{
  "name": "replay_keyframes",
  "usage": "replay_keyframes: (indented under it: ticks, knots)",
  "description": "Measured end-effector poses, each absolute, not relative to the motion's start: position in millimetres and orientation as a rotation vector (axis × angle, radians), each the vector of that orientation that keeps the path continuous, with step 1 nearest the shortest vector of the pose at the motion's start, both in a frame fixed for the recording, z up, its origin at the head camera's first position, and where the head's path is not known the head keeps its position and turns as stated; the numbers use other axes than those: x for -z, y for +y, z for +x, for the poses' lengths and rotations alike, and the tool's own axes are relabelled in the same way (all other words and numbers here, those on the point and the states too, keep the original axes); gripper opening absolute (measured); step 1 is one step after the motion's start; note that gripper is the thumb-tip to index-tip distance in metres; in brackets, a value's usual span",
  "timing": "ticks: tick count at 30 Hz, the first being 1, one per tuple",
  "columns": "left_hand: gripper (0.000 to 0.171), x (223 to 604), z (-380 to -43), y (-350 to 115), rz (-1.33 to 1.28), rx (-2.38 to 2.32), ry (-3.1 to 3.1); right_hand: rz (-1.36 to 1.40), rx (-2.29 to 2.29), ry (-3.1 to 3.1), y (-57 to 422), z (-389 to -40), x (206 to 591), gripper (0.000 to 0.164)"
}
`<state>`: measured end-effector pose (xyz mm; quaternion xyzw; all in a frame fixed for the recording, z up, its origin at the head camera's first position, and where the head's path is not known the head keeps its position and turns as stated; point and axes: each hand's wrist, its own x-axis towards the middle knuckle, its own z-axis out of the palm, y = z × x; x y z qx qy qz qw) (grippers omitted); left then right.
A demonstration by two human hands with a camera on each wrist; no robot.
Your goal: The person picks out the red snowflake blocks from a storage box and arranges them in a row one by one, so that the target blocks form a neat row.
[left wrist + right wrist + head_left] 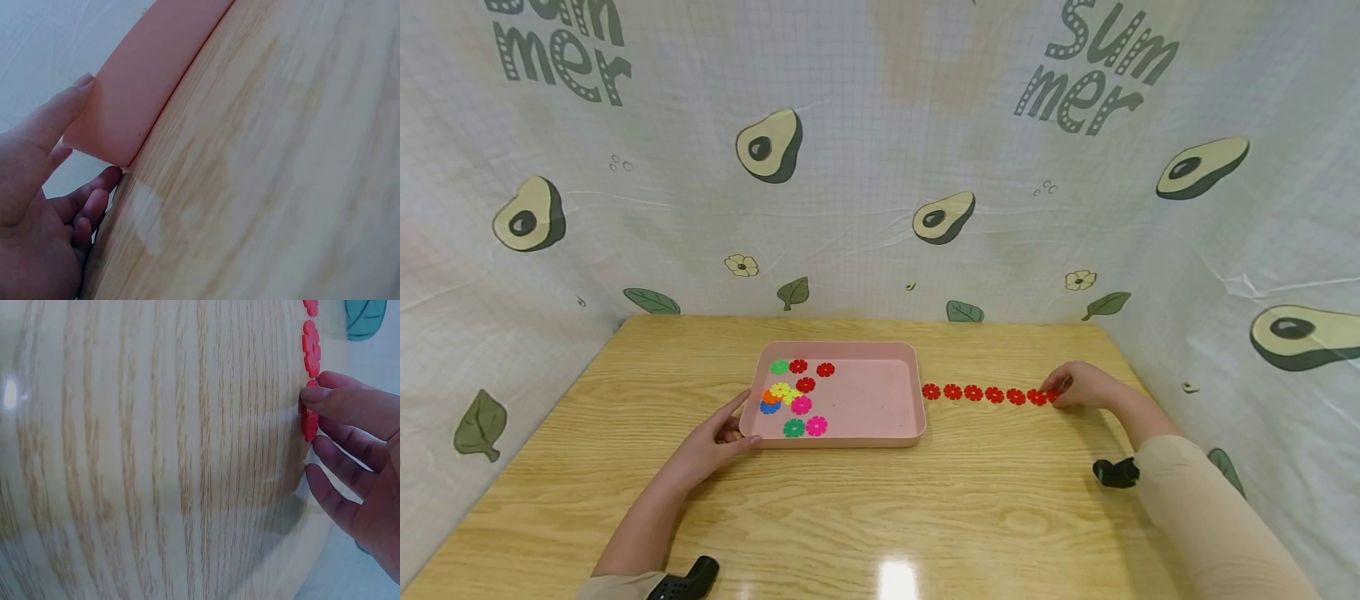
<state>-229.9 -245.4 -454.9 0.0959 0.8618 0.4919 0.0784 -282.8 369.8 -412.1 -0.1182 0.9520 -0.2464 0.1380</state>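
A shallow pink tray [865, 400] sits on the table with several snowflake building discs [801, 405] in its left half, in red, pink, yellow, orange, blue and green. My left hand [709, 443] holds the tray's left end, thumb at the front corner and fingers along the side. In the left wrist view, the thumb of this hand [37, 181] lies against the tray wall [144, 81]. Red snowflake discs [973, 392] run in a line rightward from the tray. At its right end my right hand [1081, 387] pinches a red snowflake disc [310, 428], partly hidden by the thumb.
The wooden table [850, 517] ends at a pale cloth [865, 208] printed with avocados, which hangs behind and along the sides. A black wrist strap [685, 581] shows on the left arm, and a black device [1116, 473] sits by the right sleeve.
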Motion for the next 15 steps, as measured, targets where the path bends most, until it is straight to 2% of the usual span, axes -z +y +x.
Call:
replay_keyframes:
  ticks: [15]
  knots:
    - [0.079, 453.6, -228.5, -245.3, 0.299, -1.478, 2.577, -0.303, 0.707, 2.783, 357.0, -286.8, 403.6, 0.021]
